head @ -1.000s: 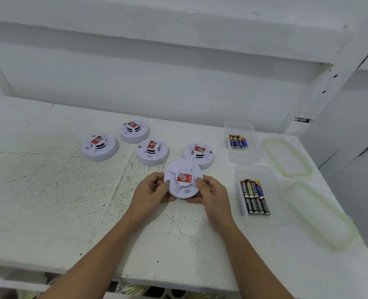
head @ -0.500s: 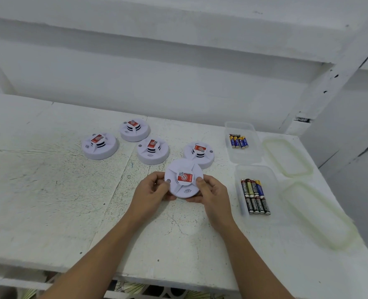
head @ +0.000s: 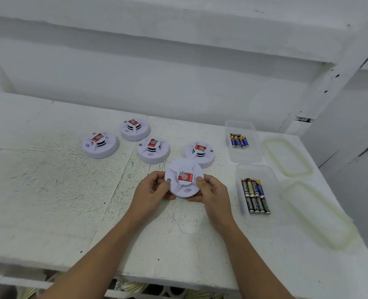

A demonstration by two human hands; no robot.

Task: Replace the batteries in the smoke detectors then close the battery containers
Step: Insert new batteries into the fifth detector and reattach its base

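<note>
You hold the round white plastic smoke detector [head: 184,179] tilted towards you, left hand [head: 151,190] and right hand [head: 211,190] curled round opposite edges, thumbs pressing its face. That looks like a grip for twisting it open. Four matching detectors [head: 153,151] sit just beyond it. To its right, the clear plastic tub [head: 241,169] keeps batteries [head: 255,196] near

Bare workshop or storage-type room, not a furnished living space: rough white-painted table [head: 49,201], scratched and paint-flecked; plain whitewashed wall [head: 157,87] with a ledge at 12 o'clock; chipped white post [head: 321,100] at 2 o'clock; clear plastic tub [head: 241,126] of loose batteries at 3 o'clock.
</note>
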